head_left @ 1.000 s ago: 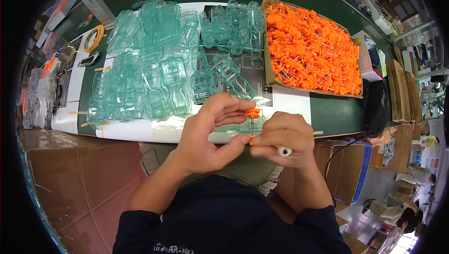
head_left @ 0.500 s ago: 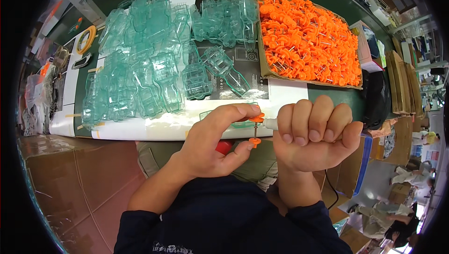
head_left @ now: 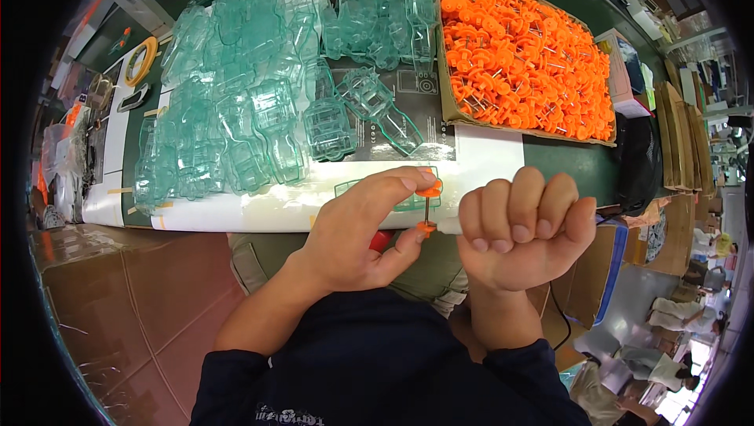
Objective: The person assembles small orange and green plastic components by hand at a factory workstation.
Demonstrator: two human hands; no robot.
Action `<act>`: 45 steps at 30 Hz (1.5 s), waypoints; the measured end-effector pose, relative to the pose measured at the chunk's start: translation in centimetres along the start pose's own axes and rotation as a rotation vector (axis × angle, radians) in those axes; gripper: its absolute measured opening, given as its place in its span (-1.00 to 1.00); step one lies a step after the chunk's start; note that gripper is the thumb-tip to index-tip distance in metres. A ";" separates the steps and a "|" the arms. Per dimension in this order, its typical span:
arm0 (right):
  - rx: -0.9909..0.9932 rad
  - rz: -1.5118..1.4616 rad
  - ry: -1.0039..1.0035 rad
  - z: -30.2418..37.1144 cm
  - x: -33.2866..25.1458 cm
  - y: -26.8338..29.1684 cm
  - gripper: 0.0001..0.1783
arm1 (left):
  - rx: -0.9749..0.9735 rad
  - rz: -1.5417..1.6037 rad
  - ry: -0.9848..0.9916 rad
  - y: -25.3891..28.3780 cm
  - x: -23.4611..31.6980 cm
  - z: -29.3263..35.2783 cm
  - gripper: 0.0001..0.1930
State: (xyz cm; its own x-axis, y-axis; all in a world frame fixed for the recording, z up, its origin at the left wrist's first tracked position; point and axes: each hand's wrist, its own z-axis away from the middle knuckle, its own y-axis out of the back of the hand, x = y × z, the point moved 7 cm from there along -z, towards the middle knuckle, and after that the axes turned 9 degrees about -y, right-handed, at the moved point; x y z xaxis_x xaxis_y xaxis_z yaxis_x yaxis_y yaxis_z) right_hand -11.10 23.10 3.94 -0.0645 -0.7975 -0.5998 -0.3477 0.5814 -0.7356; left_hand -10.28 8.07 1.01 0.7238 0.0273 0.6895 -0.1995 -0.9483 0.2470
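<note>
Thumb and forefinger of my left hand [head_left: 349,230] pinch an orange plastic wheel piece with a thin metal shaft [head_left: 427,208] by its two ends, the shaft upright. My right hand [head_left: 522,230] is closed around a white tapered nozzle [head_left: 449,225]; whatever it belongs to is hidden in the fist. The nozzle's tip is at the lower orange end, close to or touching it. Behind my left fingers a clear green plastic casing [head_left: 345,189] lies on the white table sheet, partly covered by the hand.
Clear green casings [head_left: 243,104] are heaped at the left and centre of the table. A cardboard box [head_left: 449,108] full of orange wheel pieces stands at the back right. A yellow tape roll [head_left: 142,61] lies far left. A black bag [head_left: 635,160] is beyond the box.
The white nozzle has moved from the upper orange disc down to the lower orange end. My left hand keeps its pinch on the wheel piece. The whole view has shifted slightly.
</note>
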 end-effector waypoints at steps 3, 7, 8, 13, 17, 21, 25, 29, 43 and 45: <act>0.052 -0.022 0.047 -0.1 -0.8 0.9 -0.53 | -0.018 -0.135 -0.020 -0.5 -0.6 0.4 -0.40; 0.098 -0.013 0.075 0.2 -0.9 2.1 -0.53 | -0.027 -0.214 -0.062 -0.9 -0.5 0.0 -0.42; 0.110 -0.005 0.081 0.4 -0.8 2.5 -0.53 | -0.028 -0.234 -0.081 -1.0 -0.4 -0.1 -0.43; 0.157 0.001 0.091 0.4 -0.3 3.7 -0.53 | -0.052 -0.287 -0.092 -1.4 -1.0 0.3 -0.45; 0.205 0.004 0.075 0.7 -0.1 4.7 -0.52 | -0.095 -0.393 -0.088 -2.1 -1.6 0.5 -0.48; 0.259 0.008 0.052 1.0 0.1 5.3 -0.50 | -0.131 -0.499 -0.074 -2.8 -2.0 0.7 -0.49; 0.308 0.007 0.037 1.1 0.5 5.6 -0.48 | -0.135 -0.544 -0.041 -2.9 -2.3 0.8 -0.50; 0.312 0.046 0.040 0.3 0.8 5.5 -0.47 | -0.241 -0.544 0.053 -3.2 -2.5 0.4 -0.51; 0.342 0.113 -0.067 -2.1 3.2 6.5 -0.47 | -0.271 -0.535 0.076 -2.7 -2.8 0.7 -0.52; 0.355 0.118 -0.087 -2.2 3.3 6.4 -0.47 | -0.277 -0.537 0.074 -2.7 -3.0 0.8 -0.52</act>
State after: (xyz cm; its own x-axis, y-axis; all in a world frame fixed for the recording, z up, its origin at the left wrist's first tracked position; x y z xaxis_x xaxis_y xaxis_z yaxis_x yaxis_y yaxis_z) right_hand -15.65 23.87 -2.03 0.0004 -0.7140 -0.7002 0.0041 0.7002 -0.7140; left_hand -11.36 10.34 -2.24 0.7252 0.5105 0.4620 0.0094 -0.6783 0.7347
